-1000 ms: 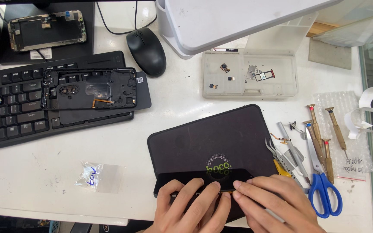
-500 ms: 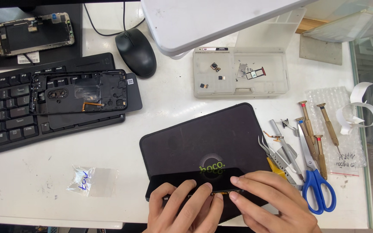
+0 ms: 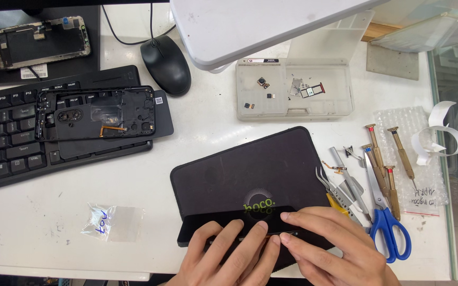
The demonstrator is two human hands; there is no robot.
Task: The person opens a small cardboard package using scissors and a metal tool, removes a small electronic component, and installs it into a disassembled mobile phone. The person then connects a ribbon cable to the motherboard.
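White bench is being used as the work surface, with a dark mat lying near its front edge. A black phone is being held flat on the near part of the mat, lengthwise across it. The left hand is being pressed down on the phone's near edge, its fingers nearly straight and close together, lying on the phone rather than wrapped round it. The right hand is being laid over the phone's right end, its fingertips pinched at the edge, touching the left hand's fingertips; whether anything thin is being held between them cannot be told.

Just right of the mat, tweezers, screwdrivers and blue-handled scissors are lying side by side. Behind the mat, a clear tray with small parts is sitting. At the left, a phone frame is resting on a keyboard, with a mouse just behind. A small clear bag is lying left of the mat.
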